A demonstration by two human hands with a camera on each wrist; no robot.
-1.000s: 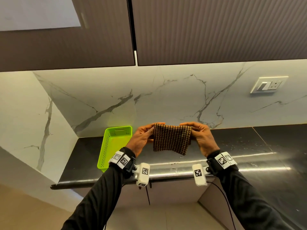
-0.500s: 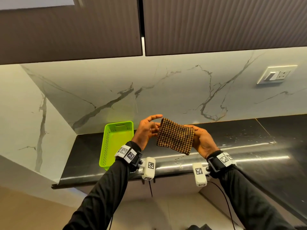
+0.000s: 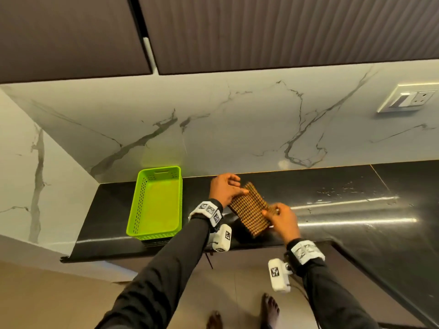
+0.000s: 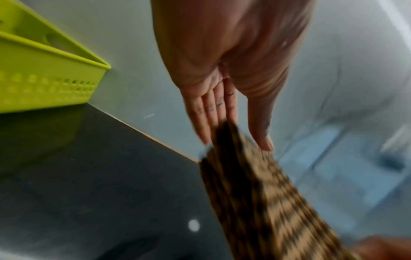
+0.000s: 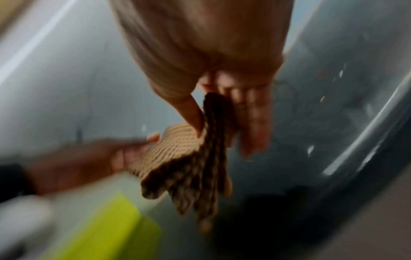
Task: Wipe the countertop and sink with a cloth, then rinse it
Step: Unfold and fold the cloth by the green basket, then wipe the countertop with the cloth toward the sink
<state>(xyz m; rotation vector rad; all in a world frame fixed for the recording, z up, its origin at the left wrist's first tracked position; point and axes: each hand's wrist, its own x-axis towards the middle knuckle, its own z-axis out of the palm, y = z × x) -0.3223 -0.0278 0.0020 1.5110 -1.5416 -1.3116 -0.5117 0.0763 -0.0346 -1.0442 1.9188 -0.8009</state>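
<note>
A brown and black checked cloth [image 3: 249, 210], folded, hangs slanted just above the black countertop [image 3: 344, 200], right of a green basket. My left hand [image 3: 240, 186] pinches its far upper end; in the left wrist view the cloth [image 4: 255, 193] runs out from between the thumb and the straight fingers of that hand [image 4: 235, 140]. My right hand [image 3: 270, 211] pinches the near right edge. In the blurred right wrist view the cloth [image 5: 184, 163] hangs from the thumb and fingers of the right hand [image 5: 222, 137]. No sink is in view.
A lime green perforated basket [image 3: 136, 198] stands on the counter's left end, against the marble wall. Water drops [image 3: 344, 188] speckle the counter to the right. A wall socket [image 3: 408, 98] is at the upper right. Dark cabinets hang overhead. My bare feet [image 3: 268, 307] stand below the counter's edge.
Both hands have come down with the cloth, from in front of the wall to just over the counter. The cloth has turned to a slant, and the right hand now grips its near edge.
</note>
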